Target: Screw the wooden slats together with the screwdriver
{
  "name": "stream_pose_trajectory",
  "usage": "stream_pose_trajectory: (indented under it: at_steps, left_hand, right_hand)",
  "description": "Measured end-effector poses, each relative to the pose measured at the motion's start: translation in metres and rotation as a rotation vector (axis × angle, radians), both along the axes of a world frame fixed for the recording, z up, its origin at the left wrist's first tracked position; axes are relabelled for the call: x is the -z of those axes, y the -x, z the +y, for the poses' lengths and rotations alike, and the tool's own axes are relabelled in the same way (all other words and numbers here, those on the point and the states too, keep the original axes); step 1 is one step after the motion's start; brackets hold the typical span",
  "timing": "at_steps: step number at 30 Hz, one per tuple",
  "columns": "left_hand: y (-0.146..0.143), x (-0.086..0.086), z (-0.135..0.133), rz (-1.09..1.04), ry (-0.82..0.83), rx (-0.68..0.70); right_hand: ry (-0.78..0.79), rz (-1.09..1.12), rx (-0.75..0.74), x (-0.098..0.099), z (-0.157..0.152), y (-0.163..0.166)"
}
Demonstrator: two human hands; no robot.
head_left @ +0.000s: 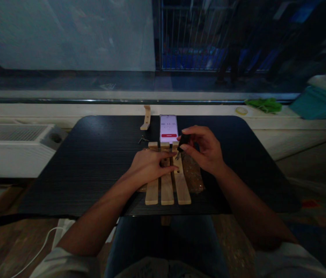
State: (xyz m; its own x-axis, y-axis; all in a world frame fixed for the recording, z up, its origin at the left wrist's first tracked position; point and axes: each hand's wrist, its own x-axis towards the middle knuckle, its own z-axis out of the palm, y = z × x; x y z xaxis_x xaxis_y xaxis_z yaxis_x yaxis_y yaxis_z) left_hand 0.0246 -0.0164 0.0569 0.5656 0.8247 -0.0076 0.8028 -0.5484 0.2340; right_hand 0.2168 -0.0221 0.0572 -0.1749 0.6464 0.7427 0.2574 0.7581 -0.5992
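Slats partly covered, tool tip contact unclear, edges clipped.
Left hand hides mid-stretch of left and middle wooden slats; brown pad mostly under them. Right hand covers part of screwdriver handle; tip too small to tell seating. Phone small print unreadable. Screws too small to count. People behind glass blurred. Radiator, teal bin cut off at sides.

The scene is dim; the phone screen glows brightest, the window carries hazy reflections, outer edges blur.
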Motion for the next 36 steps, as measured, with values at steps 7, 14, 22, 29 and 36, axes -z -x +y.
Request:
stream_pose_trajectory:
  at_steps: [7,14,22,29,36]
  left_hand:
    - [-0.0003,0.0,0.0004,-0.024,0.008,-0.002]
    - [0.0005,-0.0006,-0.0002,-0.042,-0.001,0.005]
    - [-0.0001,-0.0005,0.0002,-0.02,-0.004,0.01]
    - [-0.0006,0.0001,0.0003,-0.011,-0.01,0.008]
    - [-0.0003,0.0013,0.0002,-0.017,-0.01,0.006]
  right_hand:
    - [-0.005,-0.023,0.0,0.0018,0.0005,-0.001]
    - [-0.071,-0.098,-0.046,-0.0019,0.0014,-0.0031]
    - [-0.046,-0.109,-0.108,-0.0045,-0.0023,-0.003]
    - [-0.046,-0.065,-0.061,-0.0053,-0.0031,-0.0002]
    - [-0.043,-0.059,-0.015,-0.004,-0.0029,-0.0005]
